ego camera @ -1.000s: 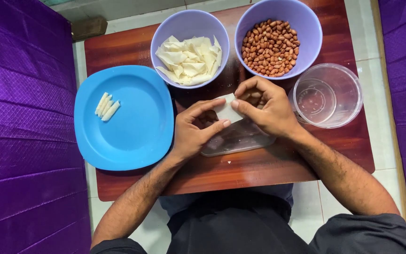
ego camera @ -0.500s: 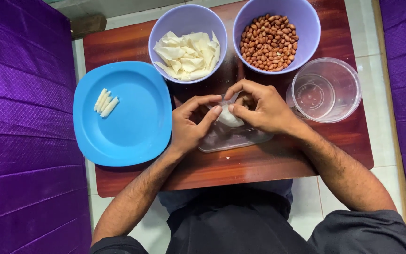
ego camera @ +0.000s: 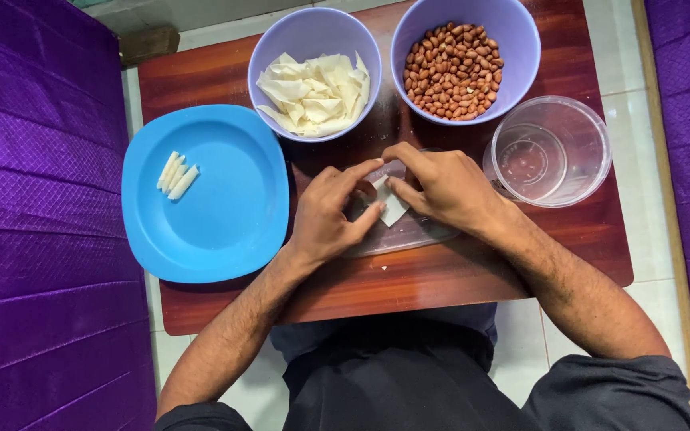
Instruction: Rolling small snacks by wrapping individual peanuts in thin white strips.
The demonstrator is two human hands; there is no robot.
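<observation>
Compared with half a second earlier, both hands are drawing slightly apart and flattening: the small white wrapper (ego camera: 391, 206), which was bunched under curled fingers, is now lying more exposed between them as a pale folded piece with a pointed lower corner, and that suggests the folding is nearly closed rather than just begun. The left hand (ego camera: 331, 211) is pressing its thumb and forefinger together on the wrapper's left edge, and the right hand (ego camera: 441, 187) is pinching the upper right edge with thumb and forefinger, the other fingers lying loosely curled. The wrapper is sitting at the centre of the reddish wooden table (ego camera: 473, 275), on top of a clear plastic lid (ego camera: 409, 235) that is showing below the hands. Whether anything is inside the fold cannot be told, since the fingers are covering it. At 12 o'clock from the hands a lilac bowl of cut white wrappers (ego camera: 317, 92) is standing, and at 1 o'clock a second lilac bowl of brown peanuts (ego camera: 453, 70). At 3 o'clock, just beside the right wrist, an empty clear round container (ego camera: 553, 152) is resting. At 9 o'clock a blue plate (ego camera: 217, 215) is holding 3 finished white rolls (ego camera: 176, 175), lying side by side, touching, near its left rim.
</observation>
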